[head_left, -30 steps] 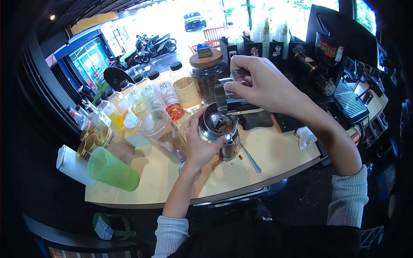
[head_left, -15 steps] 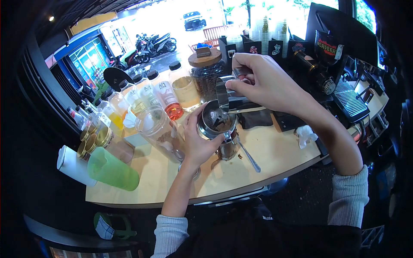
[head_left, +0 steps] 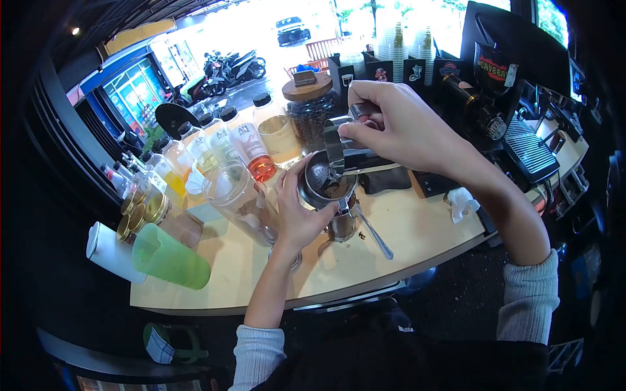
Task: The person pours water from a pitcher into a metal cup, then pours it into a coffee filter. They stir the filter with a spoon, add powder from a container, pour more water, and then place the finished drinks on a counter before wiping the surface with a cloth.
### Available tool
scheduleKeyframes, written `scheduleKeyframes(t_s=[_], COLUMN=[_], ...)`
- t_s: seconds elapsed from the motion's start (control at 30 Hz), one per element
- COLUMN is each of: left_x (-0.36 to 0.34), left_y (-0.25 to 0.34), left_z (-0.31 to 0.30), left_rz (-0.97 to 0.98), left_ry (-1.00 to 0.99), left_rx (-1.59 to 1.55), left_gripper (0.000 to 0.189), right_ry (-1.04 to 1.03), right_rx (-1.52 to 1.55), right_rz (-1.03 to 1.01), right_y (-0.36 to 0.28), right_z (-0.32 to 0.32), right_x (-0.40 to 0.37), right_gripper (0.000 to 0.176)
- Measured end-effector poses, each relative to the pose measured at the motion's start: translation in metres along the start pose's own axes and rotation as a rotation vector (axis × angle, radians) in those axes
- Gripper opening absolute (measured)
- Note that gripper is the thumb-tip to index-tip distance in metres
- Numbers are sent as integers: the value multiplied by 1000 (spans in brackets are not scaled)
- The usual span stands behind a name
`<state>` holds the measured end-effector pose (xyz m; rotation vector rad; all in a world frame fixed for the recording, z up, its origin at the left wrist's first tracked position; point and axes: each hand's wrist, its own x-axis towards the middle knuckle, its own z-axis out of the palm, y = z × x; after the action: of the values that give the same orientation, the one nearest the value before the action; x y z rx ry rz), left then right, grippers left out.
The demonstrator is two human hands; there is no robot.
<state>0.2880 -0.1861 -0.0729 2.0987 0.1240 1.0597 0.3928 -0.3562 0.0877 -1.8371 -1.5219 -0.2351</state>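
My right hand (head_left: 405,127) is closed around the handle of a shiny metal pitcher (head_left: 366,158), which is tipped on its side with its mouth over a metal strainer (head_left: 317,177). Dark wet-looking bits lie in the strainer. Its rim is gripped by my left hand (head_left: 301,212), the thumb pressing near its handle and the fingers curled around the far side. Beneath the strainer stands a shiny cup (head_left: 343,229), partly hidden by it. A long-handled spoon (head_left: 376,236) lies just right of the cup, near a few dark crumbs on the table.
Left of my hands stand a large clear pitcher (head_left: 229,184), a green pitcher (head_left: 172,258) and a white tumbler (head_left: 107,251). Behind are bottles, including one with red liquid (head_left: 251,146), and a wooden-lidded jar of beans (head_left: 313,120). Crumpled tissue (head_left: 462,204) and a grinder (head_left: 490,81) are right.
The pitcher's mouth has tipped slightly further down towards the strainer, in my right hand. My left hand keeps its grip, and the whole view has shifted a little.
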Motion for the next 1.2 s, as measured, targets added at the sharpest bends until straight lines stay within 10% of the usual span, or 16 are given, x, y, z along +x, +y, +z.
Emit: scheduleKeyframes(t_s=[1.2], left_x=[-4], left_y=[-1], left_z=[-2], left_rz=[22], left_ry=[14], left_rx=[-6], left_gripper=[81], right_ry=[-23], right_rx=[-23], right_rz=[22], right_y=[-1], right_z=[4], right_x=[-2], right_gripper=[24])
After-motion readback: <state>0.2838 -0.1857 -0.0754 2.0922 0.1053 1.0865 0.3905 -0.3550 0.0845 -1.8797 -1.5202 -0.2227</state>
